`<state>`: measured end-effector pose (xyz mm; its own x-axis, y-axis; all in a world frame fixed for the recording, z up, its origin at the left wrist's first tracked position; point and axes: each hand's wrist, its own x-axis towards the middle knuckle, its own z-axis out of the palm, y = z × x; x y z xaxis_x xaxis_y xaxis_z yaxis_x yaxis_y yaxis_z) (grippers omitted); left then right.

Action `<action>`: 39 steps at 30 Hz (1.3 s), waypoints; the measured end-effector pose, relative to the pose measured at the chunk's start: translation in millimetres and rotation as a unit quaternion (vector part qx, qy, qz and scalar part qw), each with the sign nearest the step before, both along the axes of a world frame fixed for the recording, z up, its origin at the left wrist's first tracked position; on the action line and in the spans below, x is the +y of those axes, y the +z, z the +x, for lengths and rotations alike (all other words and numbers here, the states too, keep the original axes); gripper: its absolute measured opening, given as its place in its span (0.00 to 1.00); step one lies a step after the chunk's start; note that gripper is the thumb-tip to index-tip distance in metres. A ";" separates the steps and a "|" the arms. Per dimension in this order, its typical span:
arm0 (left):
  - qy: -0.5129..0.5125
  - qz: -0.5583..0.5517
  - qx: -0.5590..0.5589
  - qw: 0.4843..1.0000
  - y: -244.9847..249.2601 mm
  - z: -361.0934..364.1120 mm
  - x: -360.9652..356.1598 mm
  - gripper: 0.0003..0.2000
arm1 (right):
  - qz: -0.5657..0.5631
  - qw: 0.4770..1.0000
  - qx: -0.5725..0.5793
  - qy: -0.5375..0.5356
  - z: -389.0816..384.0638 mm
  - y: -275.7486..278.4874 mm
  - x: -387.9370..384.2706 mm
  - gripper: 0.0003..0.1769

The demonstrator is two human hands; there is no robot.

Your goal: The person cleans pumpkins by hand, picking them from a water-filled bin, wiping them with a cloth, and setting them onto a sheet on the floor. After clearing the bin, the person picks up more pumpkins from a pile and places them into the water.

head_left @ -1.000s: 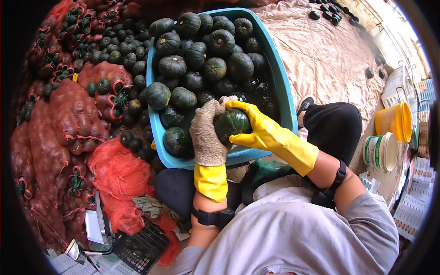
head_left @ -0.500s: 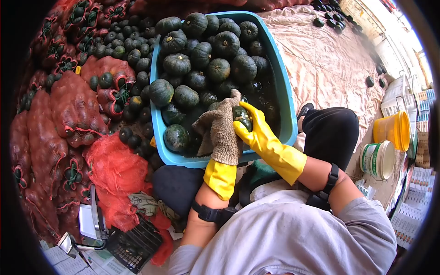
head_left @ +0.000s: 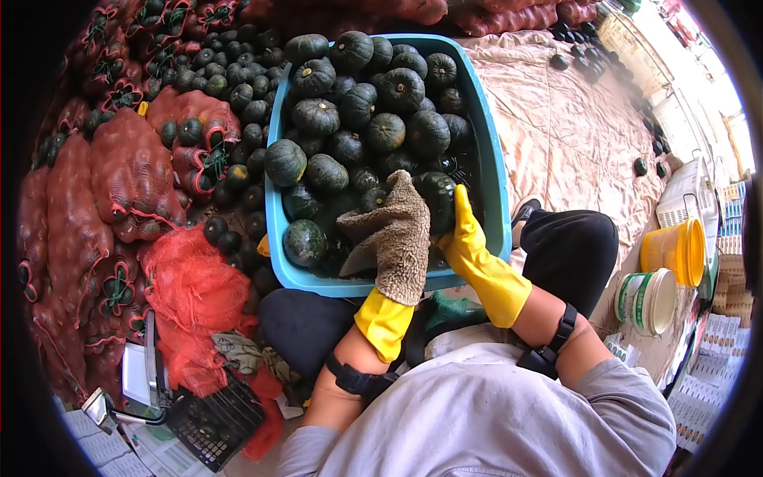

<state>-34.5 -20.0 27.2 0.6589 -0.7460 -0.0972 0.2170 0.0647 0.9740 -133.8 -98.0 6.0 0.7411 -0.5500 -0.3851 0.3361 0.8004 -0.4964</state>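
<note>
A dark green pumpkin (head_left: 435, 193) is held near the front right of the blue tub (head_left: 499, 183), above dark water. My right hand (head_left: 467, 238), in a yellow rubber glove, grips it from the right, fingers pointing up along its side. My left hand (head_left: 405, 242) is covered by a brown fleecy cloth (head_left: 403, 215) over a yellow glove; its fingers are hidden. The cloth lies against the pumpkin's left side, and a loose flap hangs to the left. Many more green pumpkins (head_left: 385, 132) are heaped in the tub behind my hands.
Red mesh sacks (head_left: 135, 179) and loose pumpkins crowd the left. A red net (head_left: 191, 278) and a black keypad device (head_left: 211, 425) lie at lower left. At right stand a yellow bucket (head_left: 671, 250) and a white bucket (head_left: 645, 300). A pale sheet (head_left: 556, 119) covers the floor.
My right hand has turned more upright and shifted slightly down and right. The pumpkin has turned and shows more of its side. The cloth-covered left hand has moved slightly right.
</note>
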 end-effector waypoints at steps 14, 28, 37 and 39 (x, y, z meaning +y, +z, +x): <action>0.106 0.059 -0.134 0.983 21.6 3.5 3.2 0.14 | 0.272 0.917 -0.248 0.153 -12.7 -0.3 -17.0 0.37; -0.012 -0.013 0.236 0.972 -20.3 82.6 41.2 0.19 | -0.040 0.967 -0.067 -0.242 -197.4 125.8 -142.8 0.40; -0.095 0.017 -0.326 0.940 2.8 70.4 38.6 0.15 | -0.335 0.832 0.179 -0.405 -315.8 234.1 -377.5 0.15; 0.007 0.050 -0.333 0.942 26.6 49.5 40.1 0.17 | -0.430 0.872 0.136 -0.189 -242.0 204.7 -323.9 0.20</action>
<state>15.1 20.1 53.8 0.6083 -0.7460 0.2711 -0.4435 -0.0362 0.8955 -375.8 -421.9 210.7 0.3898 -0.9075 0.1569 0.2714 -0.0496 -0.9612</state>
